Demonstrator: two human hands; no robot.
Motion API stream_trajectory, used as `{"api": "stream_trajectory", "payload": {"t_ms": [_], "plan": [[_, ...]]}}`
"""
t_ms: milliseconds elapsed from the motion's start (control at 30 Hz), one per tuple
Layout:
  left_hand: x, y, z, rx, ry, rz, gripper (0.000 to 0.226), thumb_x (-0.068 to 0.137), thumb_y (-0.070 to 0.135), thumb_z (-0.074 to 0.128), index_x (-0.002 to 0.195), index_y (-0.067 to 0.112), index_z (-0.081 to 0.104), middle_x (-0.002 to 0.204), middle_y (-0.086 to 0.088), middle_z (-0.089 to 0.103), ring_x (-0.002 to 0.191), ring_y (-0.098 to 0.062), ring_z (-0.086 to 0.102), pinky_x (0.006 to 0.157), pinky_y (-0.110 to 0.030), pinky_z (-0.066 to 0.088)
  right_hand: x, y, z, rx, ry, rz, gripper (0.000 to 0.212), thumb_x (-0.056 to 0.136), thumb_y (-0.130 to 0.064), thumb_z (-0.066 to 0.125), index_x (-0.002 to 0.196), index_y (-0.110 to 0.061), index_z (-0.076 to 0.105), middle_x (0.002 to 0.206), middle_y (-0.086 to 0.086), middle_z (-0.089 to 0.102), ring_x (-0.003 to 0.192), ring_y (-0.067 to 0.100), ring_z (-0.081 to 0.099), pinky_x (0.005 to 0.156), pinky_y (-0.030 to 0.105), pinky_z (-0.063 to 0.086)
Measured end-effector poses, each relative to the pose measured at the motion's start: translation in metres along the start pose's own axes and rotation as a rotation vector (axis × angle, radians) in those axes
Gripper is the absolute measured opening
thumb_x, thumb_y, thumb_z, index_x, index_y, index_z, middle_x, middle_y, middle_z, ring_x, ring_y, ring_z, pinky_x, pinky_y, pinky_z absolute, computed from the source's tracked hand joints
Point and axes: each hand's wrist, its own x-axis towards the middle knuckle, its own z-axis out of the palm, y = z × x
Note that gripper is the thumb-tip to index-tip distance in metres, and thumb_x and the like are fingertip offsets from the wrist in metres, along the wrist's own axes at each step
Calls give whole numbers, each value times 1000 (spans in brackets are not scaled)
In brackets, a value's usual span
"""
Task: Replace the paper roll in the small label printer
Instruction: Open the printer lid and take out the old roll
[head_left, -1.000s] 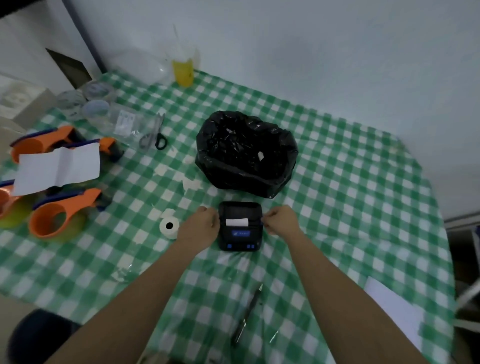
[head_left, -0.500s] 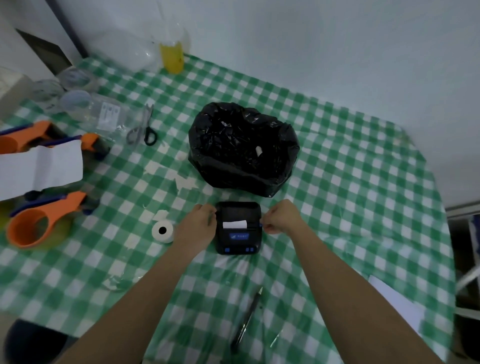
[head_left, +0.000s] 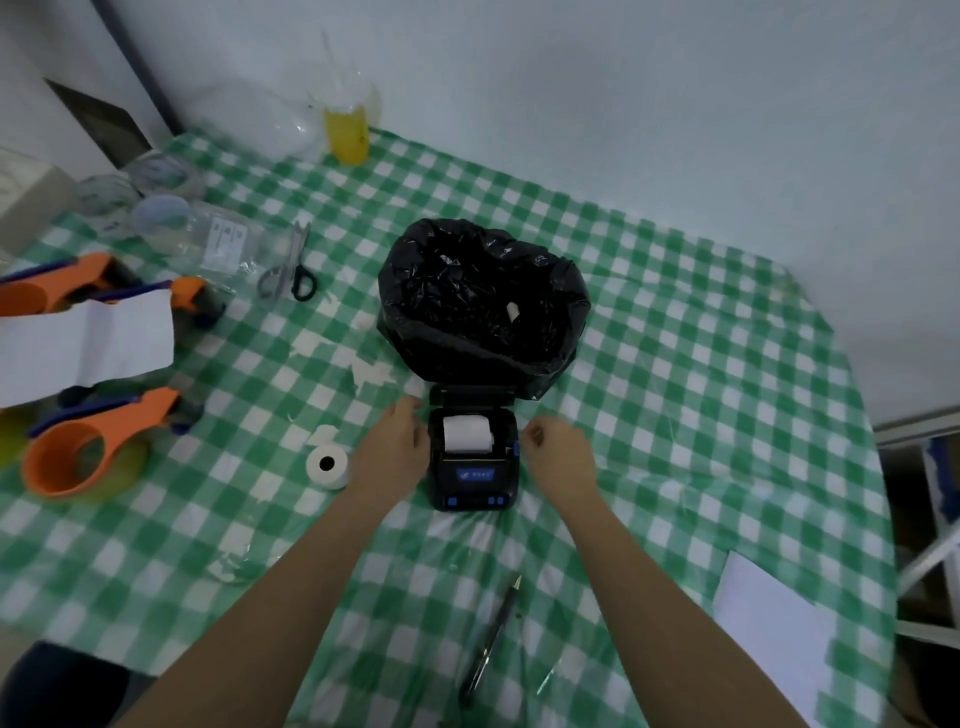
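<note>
The label printer (head_left: 474, 457) sits lid-open with a paper roll (head_left: 467, 433) seated inside. It's flanked by the left hand (head_left: 393, 446), fingers loosely curled against its side, and the right hand (head_left: 560, 450), fingers curled, nothing gripped. A spare roll (head_left: 327, 465) lies nearby on the left.

- label printer (head_left: 474, 457): small, black, blue screen + blue btns on front face. Flat on table (head_left: 675, 364) approx mid, nearer the near edge. Lid (head_left: 472, 396) open, tipped back toward far edge.
- paper roll (head_left: 466, 433) in bay: white, lying sideways, axis L-R, fills most of the compartment.
- 2nd paper roll (head_left: 327, 466): white, small, core hole facing up/near, on table left of printer, apart from it.
</note>
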Motion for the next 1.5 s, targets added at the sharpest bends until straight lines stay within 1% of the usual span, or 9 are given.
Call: {"api": "stream_trajectory", "payload": {"t_ms": [100,233,400,533,633,900,1133,1267,1500], "plan": [[-2,-3,0,28,-7,-6,35,94,16,41,128,11,44,123,-15,53,98,-34,58,81,-45,49,-14,-3,13,31,85,-156,32,87,-34,60,107,-10,64,104,10,64,99,25,55,85,33,44],[-7,-6,0,58,5,12,33,92,15,43,125,11,47,121,-15,54,98,-34,59,81,-45,50,-2,-13,26,-180,13,-98,45,82,-50,58,111,-17,63,113,10,53,110,31,43,93,36,36],[-10,-6,-7,39,-7,30,32,93,16,42,124,12,49,122,-12,55,100,-31,59,84,-44,49,6,-14,25,-11,-78,10,23,83,-38,63,99,-22,69,116,11,53,115,31,40,97,38,36],[-8,-4,-14,23,19,37,30,93,16,42,121,13,52,120,-10,55,96,-29,58,83,-41,49,-1,-13,14,260,-89,-60,4,80,-17,64,77,-16,62,88,5,61,85,22,54,76,29,38],[-6,-1,-17,-2,48,61,28,93,15,44,118,12,54,117,-11,57,92,-30,59,82,-42,50,-16,-18,-3,460,-71,-55,16,83,-11,58,74,-13,45,69,1,46,63,16,41,59,28,34],[10,25,-42,-43,120,118,29,94,21,43,120,15,54,121,-7,57,96,-24,59,83,-39,49,-23,-64,-60,713,243,-228,7,91,-16,55,85,-12,53,72,-3,59,63,7,53,51,10,43],[20,31,-64,1,169,134,28,95,20,41,119,12,53,115,-9,59,89,-25,60,81,-43,52,30,-107,-77,445,302,-279,16,93,-19,52,101,-7,58,96,8,66,88,23,61,78,38,50],[18,11,-67,-29,186,145,27,93,15,44,118,9,55,119,-11,58,100,-26,59,85,-38,49,41,-101,-59,214,56,-238,42,94,-25,51,134,-12,47,131,11,57,117,26,54,87,25,41],[-1,-48,-73,270,-70,3,56,85,30,62,135,13,43,138,-14,46,125,-32,44,103,-41,39,-7,-100,-11,172,-6,-515,30,93,-16,48,120,-9,59,123,9,62,108,22,59,89,27,44]]}}
